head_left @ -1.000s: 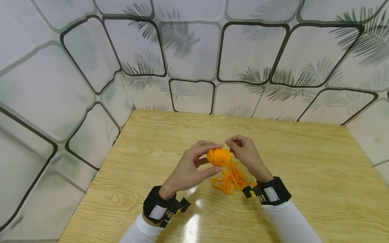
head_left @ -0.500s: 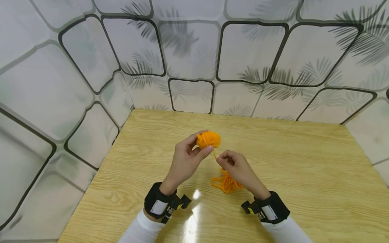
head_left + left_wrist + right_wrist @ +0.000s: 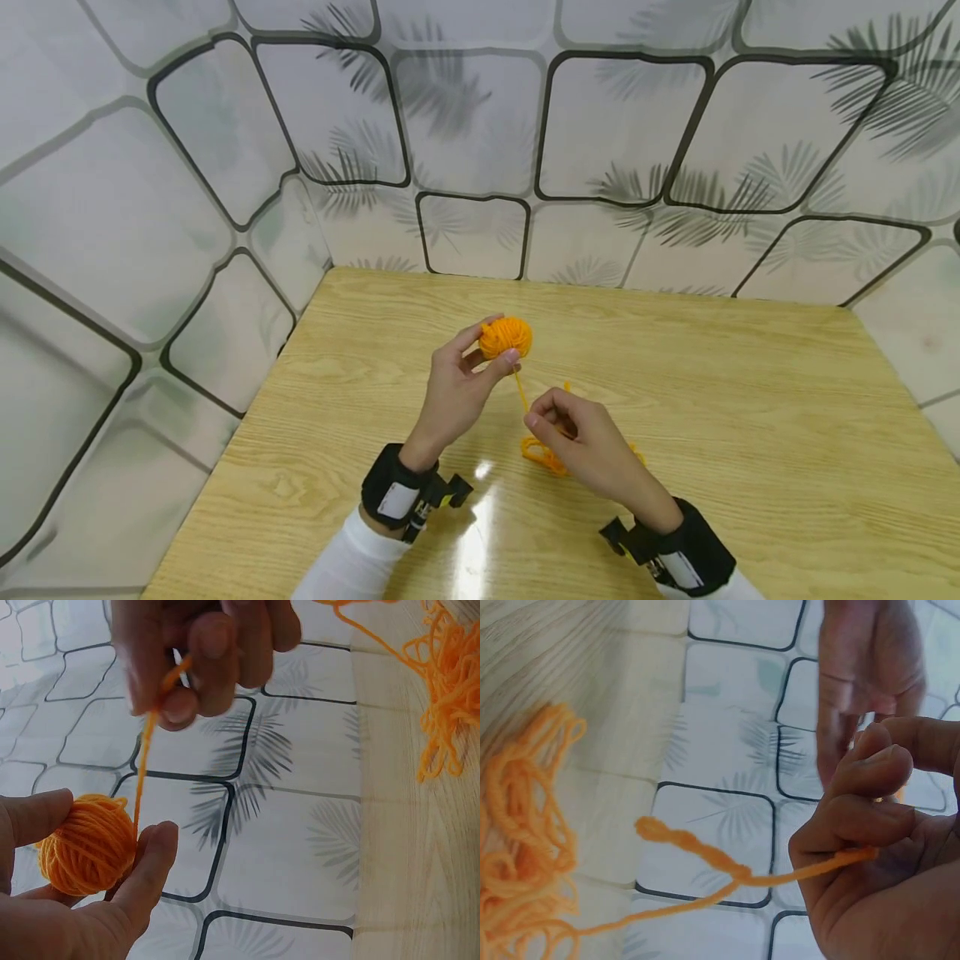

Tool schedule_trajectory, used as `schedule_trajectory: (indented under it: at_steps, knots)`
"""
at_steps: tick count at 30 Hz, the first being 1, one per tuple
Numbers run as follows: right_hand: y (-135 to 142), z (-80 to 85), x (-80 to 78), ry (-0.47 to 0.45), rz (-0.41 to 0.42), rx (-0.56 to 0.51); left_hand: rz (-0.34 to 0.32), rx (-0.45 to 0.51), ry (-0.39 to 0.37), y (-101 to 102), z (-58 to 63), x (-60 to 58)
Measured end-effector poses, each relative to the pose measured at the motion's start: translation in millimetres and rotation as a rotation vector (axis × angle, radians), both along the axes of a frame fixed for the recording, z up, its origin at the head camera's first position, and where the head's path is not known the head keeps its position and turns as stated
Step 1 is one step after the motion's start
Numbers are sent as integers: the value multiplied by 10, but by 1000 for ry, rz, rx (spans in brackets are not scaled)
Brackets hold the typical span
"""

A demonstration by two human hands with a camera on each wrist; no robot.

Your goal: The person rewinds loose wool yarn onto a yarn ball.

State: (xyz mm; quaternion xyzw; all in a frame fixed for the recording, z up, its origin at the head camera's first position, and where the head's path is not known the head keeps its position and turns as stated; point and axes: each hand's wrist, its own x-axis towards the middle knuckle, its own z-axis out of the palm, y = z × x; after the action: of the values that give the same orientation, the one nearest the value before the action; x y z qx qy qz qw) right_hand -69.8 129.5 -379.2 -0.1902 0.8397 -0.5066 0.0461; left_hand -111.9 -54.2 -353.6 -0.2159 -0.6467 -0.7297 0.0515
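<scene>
Right hand (image 3: 592,442): was low, right of centre, thumb and curled fingers pinching an orange strand (image 3: 521,390).
Loose yarn (image 3: 450,690): lay on the table (image 3: 390,325), lower centre, partly hidden by that hand.
Left hand (image 3: 456,396): thumb and fingers gripped the yarn ball (image 3: 506,337) just below the frame's centre.
Patterned wall (image 3: 472,117): filled the upper frame.

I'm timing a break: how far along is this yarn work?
Done: a compact orange ball looks wound.
In hand: the left hand holds it; the right hand pinches a taut strand running from it.
Remaining, probably: winding the loose yarn on the table.
</scene>
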Motion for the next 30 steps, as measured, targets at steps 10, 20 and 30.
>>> schedule_trajectory:
  at_steps: [10,20,30]
  knots:
    - [16,216,113,80,-22,-40,-11,-91,-48,-3,44,52]
    - [88,408,61,161,-72,-64,-128,-169,-101,-15,21,77]
    - [111,556,-53,247,-61,-87,-191,-240,-57,-7,-253,-9]
